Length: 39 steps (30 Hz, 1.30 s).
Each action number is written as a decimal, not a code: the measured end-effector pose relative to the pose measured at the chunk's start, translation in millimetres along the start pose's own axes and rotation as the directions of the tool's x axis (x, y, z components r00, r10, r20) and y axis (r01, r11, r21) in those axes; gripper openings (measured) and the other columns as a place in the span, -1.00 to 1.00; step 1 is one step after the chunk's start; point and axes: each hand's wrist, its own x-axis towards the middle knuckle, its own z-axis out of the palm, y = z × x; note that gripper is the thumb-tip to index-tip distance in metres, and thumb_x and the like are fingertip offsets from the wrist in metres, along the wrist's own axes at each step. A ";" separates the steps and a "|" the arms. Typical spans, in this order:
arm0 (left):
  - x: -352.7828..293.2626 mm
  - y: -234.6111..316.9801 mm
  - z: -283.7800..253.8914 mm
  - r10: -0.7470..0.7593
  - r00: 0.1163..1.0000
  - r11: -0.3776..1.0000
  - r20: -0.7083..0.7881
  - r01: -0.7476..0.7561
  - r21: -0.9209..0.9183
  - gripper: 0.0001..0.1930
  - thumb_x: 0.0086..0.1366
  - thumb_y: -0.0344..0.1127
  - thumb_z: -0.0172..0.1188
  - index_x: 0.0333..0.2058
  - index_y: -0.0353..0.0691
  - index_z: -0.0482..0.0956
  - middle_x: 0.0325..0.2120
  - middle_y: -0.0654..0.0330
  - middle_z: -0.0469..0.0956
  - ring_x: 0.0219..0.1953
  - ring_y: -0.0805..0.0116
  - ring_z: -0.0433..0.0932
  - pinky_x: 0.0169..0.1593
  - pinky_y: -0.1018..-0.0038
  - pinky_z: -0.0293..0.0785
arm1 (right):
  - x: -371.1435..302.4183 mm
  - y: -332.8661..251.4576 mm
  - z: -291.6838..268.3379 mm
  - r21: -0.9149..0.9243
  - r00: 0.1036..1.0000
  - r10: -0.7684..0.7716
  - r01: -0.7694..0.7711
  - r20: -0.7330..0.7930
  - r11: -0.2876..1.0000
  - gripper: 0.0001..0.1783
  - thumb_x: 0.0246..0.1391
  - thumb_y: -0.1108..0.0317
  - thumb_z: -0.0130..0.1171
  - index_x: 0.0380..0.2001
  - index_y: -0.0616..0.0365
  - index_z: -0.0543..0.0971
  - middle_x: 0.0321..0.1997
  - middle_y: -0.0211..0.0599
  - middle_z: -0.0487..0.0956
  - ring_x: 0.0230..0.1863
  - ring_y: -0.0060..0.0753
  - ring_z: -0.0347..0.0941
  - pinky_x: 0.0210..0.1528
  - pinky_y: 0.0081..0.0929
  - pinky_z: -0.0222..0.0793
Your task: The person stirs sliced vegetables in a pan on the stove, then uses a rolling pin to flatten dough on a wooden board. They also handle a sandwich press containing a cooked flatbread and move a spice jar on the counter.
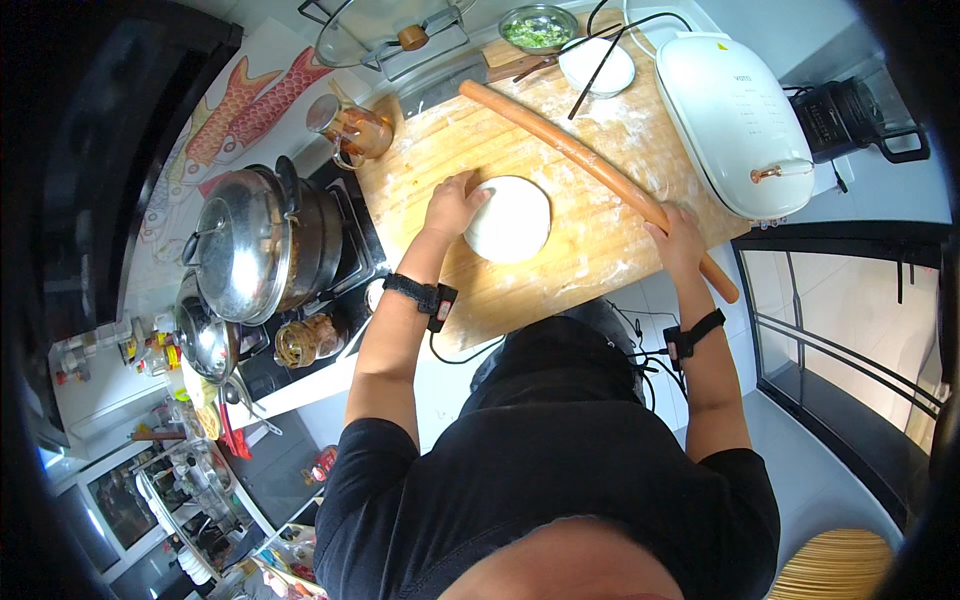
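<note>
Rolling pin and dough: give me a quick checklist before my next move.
1. Right grip on the rolling pin: ok, nearer its lower end.
2. Left grip on the pin: not ok, it is at the dough's left edge.
3. Dough wholly on the wooden board: ok, a flat round with bare wood around it.
4. Pin over the dough: not ok, it lies to the right, apart from it.
5. Flour under the dough: cannot tell, hidden.
</note>
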 end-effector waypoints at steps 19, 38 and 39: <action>3.7 1.3 7.7 -0.104 0.965 0.963 0.239 0.158 -0.217 -0.47 -0.03 -0.21 0.34 -0.10 -0.30 0.40 -0.13 -0.06 0.46 -0.08 0.09 0.48 0.00 0.36 0.37 | 12.4 1.5 6.8 -0.020 0.996 -0.086 0.086 -0.004 0.996 -0.53 -0.26 0.26 0.33 -0.18 0.07 0.48 -0.15 -0.22 0.45 -0.06 -0.06 0.32 0.02 -0.19 0.23; 23.7 47.4 -13.9 0.210 0.919 0.974 -0.333 -0.227 -0.013 -0.55 0.09 -0.17 0.24 -0.07 -0.27 0.47 -0.18 -0.01 0.51 -0.09 0.07 0.47 0.01 0.28 0.36 | 42.0 -16.9 11.0 0.360 0.997 -0.047 0.024 0.056 0.933 -0.59 -0.04 0.15 0.19 -0.14 0.10 0.45 -0.22 -0.20 0.49 -0.18 -0.18 0.42 -0.13 -0.25 0.32; 39.2 63.0 -16.8 0.305 0.873 0.951 -0.381 -0.296 0.084 -0.52 0.09 -0.12 0.25 -0.06 -0.27 0.46 -0.16 -0.02 0.51 -0.07 0.06 0.46 0.02 0.27 0.35 | 57.5 -24.1 13.3 0.520 0.994 0.018 -0.071 0.106 0.851 -0.60 0.02 0.14 0.15 -0.13 0.12 0.44 -0.24 -0.19 0.50 -0.21 -0.21 0.43 -0.15 -0.26 0.33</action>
